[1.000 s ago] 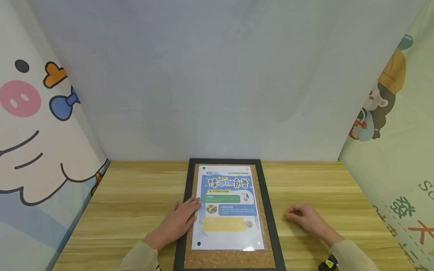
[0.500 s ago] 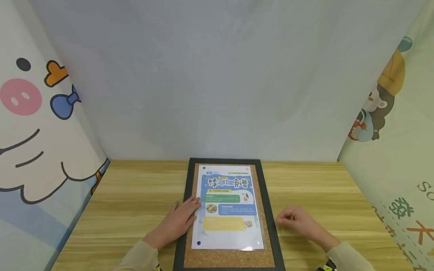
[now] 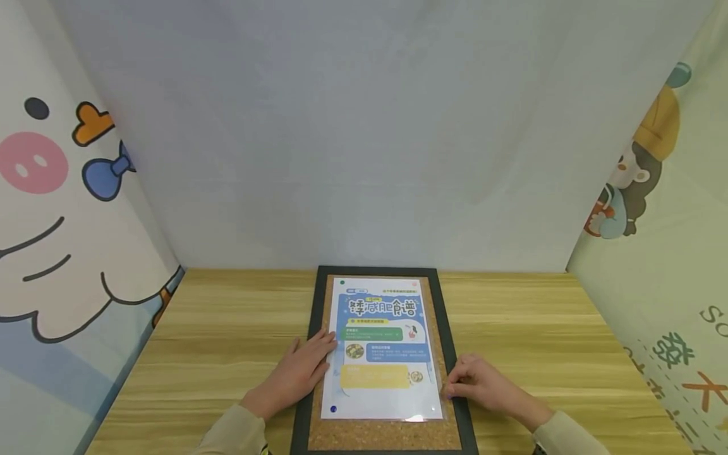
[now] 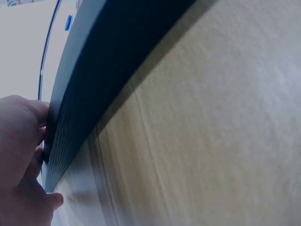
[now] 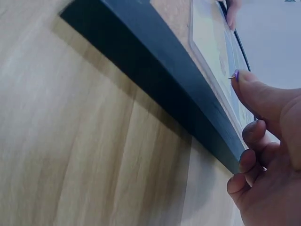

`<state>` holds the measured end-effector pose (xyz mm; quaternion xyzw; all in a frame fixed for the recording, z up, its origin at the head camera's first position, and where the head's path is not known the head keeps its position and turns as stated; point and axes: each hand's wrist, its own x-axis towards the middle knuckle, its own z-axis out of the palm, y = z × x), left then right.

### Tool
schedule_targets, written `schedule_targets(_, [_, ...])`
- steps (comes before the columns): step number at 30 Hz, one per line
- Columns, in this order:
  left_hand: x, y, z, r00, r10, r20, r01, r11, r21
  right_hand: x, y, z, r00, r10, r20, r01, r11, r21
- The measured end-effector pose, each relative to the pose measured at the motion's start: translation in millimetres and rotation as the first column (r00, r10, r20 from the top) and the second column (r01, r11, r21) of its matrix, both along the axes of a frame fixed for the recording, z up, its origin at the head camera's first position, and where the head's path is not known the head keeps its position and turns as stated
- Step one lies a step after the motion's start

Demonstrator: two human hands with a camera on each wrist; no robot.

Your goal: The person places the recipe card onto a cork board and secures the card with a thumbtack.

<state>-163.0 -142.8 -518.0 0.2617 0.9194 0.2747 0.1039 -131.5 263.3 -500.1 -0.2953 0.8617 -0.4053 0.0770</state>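
Observation:
A cork board (image 3: pixel 387 436) with a black frame (image 3: pixel 468 417) lies flat on the wooden table. On it is a printed poster (image 3: pixel 378 401) in a glossy clear sleeve. My left hand (image 3: pixel 297 373) rests across the frame's left side, fingertips on the poster's left edge. At the board's right side, my right hand (image 3: pixel 489 387) pinches a purple thumbtack (image 5: pixel 236 74) between thumb and finger, its metal point sticking out in the right wrist view. A green thumbtack (image 3: pixel 342 282) sits at the poster's top left, a pink one at its top right, and a blue thumbtack (image 3: pixel 333 409) at its bottom left.
The wooden table (image 3: pixel 227 328) extends to both sides of the board. A pale grey curtain (image 3: pixel 364 139) hangs behind it. Printed cloths stand at the left and right, one with a cartoon character (image 3: pixel 51 208).
My right hand has moved left, from the bare table over the frame's right side to the cork beside the poster. My left hand has stayed in place.

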Motion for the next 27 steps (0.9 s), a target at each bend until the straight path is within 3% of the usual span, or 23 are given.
schedule_targets(12, [-1.5, -1, -3.1, 1.000, -0.004, -0.010, 0.004, 1.000, -0.002, 4.1, -18, 0.1, 0.998, 0.066, 0.007, -0.066, 0.994, 0.089])
schedule_targets(27, [-1.7, -1, -4.6, 1.000, -0.008, -0.014, 0.008, 1.000, 0.008, 3.4, -29, 3.7, 0.998, 0.053, 0.034, -0.058, 0.978, 0.199])
